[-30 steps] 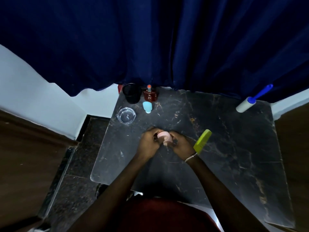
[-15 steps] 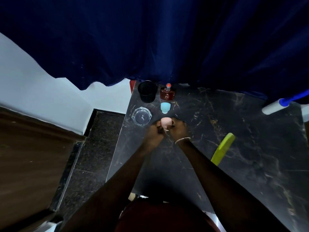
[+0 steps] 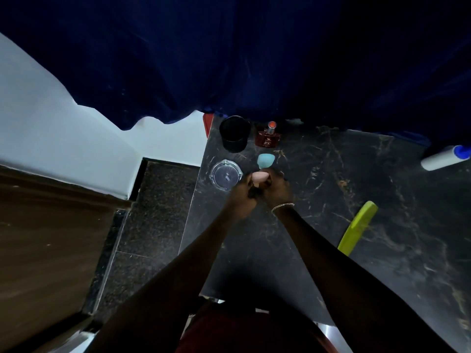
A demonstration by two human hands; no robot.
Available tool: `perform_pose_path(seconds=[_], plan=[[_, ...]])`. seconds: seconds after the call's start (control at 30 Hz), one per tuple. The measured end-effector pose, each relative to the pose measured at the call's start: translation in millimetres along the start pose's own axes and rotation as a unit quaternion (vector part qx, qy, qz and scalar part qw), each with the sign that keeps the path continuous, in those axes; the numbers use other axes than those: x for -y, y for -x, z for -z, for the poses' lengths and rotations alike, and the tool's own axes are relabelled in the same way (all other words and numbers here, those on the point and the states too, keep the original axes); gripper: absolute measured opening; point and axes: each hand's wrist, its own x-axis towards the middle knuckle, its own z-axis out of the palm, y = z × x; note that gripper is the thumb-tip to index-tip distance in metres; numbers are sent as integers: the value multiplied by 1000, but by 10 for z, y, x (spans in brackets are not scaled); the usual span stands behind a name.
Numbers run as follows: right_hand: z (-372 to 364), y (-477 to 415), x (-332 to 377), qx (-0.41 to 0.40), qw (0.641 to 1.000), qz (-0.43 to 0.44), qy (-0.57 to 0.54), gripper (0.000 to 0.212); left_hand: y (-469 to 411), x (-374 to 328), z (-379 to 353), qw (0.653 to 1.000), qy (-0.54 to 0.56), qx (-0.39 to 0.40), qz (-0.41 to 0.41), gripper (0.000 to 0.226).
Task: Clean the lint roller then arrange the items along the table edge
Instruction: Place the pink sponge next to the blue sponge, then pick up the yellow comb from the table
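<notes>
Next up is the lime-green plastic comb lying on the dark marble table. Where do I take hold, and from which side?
Take the lime-green plastic comb at mid-length, pinching across its narrow width from above. It lies flat and diagonal on the dark marble table, so its long edges are the likeliest purchase, and nothing crowds its middle.

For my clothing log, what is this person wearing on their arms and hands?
Both forearms are bare, no sleeves or gloves. The left hand wears nothing visible; the right hand has a thin metal chain bracelet at its wrist.
</notes>
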Motion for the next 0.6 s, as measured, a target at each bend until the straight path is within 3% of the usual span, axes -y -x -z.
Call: perform_pose_path(seconds=[0.17, 0.4, 0.6], plan=[[-15, -15, -6, 6, 1000, 12, -14, 36, -7, 38, 9, 999, 38, 11, 2, 57], [-23, 50, -41, -3, 999, 23, -34, 26, 15, 39, 18, 1000, 15, 25, 4, 57], [-2, 44, -65, 17, 999, 10, -42, 37, 62, 51, -5, 999, 24, 27, 0, 63]])
